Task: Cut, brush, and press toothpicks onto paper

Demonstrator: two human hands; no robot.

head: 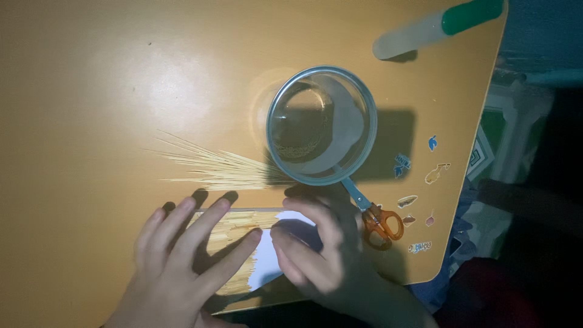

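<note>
Toothpick-thin wooden sticks, glued side by side on a white paper sheet, lie at the orange table's near edge. We press our left hand flat, fingers spread, onto them; our right hand curls over the paper's edge. Beyond lie a loose stick bundle, round glass cup, orange-handled scissors and glue tube.

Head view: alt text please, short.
Two hands, left hand and right hand, press thin sticks onto white paper on an orange table. Beyond them: a glass cup, loose sticks, orange scissors, a glue tube.
</note>
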